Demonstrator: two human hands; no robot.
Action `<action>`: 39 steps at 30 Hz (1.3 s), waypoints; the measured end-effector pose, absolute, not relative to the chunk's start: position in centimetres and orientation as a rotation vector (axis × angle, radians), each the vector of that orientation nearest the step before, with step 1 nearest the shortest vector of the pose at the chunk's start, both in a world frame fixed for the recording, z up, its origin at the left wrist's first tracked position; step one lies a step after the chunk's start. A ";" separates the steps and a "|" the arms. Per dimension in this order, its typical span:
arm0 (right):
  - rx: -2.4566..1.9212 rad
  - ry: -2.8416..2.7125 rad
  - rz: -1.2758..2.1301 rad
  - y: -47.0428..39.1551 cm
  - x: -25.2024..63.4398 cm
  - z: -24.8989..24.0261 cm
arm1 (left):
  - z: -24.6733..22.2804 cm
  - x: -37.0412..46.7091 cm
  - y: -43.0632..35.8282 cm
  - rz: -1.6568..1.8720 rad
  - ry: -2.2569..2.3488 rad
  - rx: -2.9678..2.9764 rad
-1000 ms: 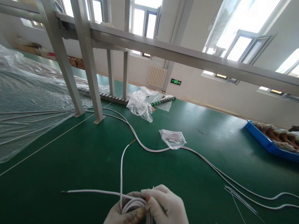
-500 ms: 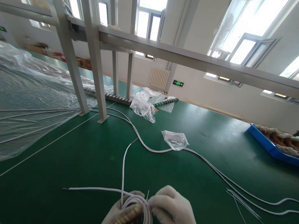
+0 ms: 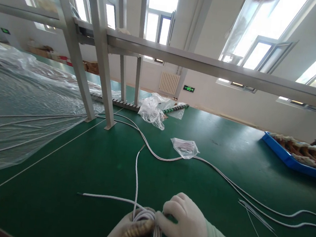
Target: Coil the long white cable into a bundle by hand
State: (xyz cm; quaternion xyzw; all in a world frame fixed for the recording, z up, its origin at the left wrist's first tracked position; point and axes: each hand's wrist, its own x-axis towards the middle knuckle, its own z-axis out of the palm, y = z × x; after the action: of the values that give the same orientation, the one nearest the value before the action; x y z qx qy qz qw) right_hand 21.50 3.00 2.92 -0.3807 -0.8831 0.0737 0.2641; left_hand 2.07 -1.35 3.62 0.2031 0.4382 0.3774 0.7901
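Head view: left hand (image 3: 128,233) grips white cable coil (image 3: 151,233) at the bottom edge, fingers curled around it. Right hand (image 3: 186,226) pinches the coil's top, shifted slightly up since a second ago. Loose cable ends (image 3: 137,173) beyond the hands drifted right; winding looks nearly done. Small bag (image 3: 186,147) far ahead.
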 end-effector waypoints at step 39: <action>-1.458 -1.557 1.924 3.3 22.1 3.0 | 0.7 3.0 -0.7 0.863 1.295 0.771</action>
State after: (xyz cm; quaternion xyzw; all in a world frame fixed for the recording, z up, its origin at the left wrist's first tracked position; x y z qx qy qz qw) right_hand 22.13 3.34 3.03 -0.5031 -0.5371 0.6636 0.1342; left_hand 3.01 -0.73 0.66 0.3390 0.5692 0.3792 0.6460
